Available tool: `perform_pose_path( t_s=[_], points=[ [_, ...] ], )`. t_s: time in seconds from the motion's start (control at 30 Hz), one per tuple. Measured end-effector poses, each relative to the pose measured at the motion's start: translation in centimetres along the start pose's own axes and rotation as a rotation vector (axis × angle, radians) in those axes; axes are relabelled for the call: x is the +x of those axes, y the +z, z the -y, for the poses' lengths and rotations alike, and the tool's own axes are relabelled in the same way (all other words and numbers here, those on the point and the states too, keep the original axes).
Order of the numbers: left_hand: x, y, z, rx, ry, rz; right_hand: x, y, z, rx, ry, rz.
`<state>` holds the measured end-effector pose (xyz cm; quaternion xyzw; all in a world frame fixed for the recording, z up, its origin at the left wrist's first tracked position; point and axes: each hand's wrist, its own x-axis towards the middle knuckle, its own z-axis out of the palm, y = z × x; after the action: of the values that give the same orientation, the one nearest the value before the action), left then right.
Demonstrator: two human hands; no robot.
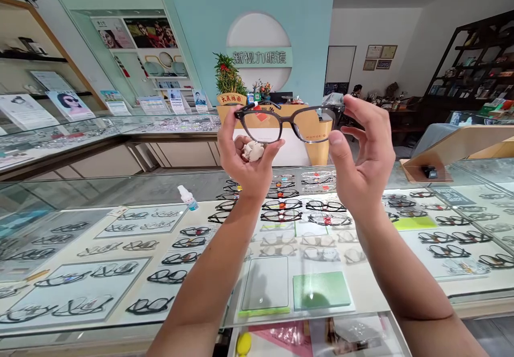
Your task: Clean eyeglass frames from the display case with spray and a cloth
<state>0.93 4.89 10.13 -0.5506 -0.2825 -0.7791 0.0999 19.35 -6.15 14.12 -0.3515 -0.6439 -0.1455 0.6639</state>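
Note:
A pair of dark-framed eyeglasses (286,119) is held up at about eye height above the glass counter. My left hand (247,159) grips the left end of the frame and also has a crumpled white tissue or cloth (252,151) tucked in its fingers. At the other end, my right hand (363,153) pinches the frame near the hinge between thumb and fingers. A bit of clear plastic wrap (333,99) shows at that right end. Through the lenses the background is visible.
Below lies a glass display counter (209,322) with rows of spectacle frames (281,205) inside. On its top stands a small white spray bottle (187,197). An open drawer (321,338) is at the near edge. A wooden stand (429,169) is at the right.

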Motion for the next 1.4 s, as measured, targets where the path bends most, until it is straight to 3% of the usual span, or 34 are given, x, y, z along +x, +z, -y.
perform_pose_path(
  t_s=[0.17,0.3,0.57,0.73,1.0,1.17,1.4],
  points=[
    [-0.1,-0.2,0.2,0.041,0.053,0.009,0.5,0.5,-1.3,0.164,0.046,-0.06],
    [0.4,-0.4,-0.4,0.066,0.179,-0.036,0.8,0.6,-2.5,0.246,0.153,-0.05],
    [1.7,-1.5,-3.8,-0.014,0.248,0.115,1.2,0.6,-5.7,0.38,0.249,-0.062],
    [1.9,-1.9,-5.2,0.078,0.197,0.135,1.5,0.5,-6.4,0.431,0.28,-0.044],
    [1.7,-1.9,-4.6,0.09,0.146,0.154,1.6,0.3,-7.3,0.463,0.261,0.077],
    [1.4,-1.8,-4.5,-0.014,0.043,0.212,1.6,0.5,-7.8,0.421,0.214,0.085],
    [1.3,-1.3,-4.4,0.008,0.069,0.196,1.5,0.4,-8.9,0.376,0.2,0.07]
  ],
)
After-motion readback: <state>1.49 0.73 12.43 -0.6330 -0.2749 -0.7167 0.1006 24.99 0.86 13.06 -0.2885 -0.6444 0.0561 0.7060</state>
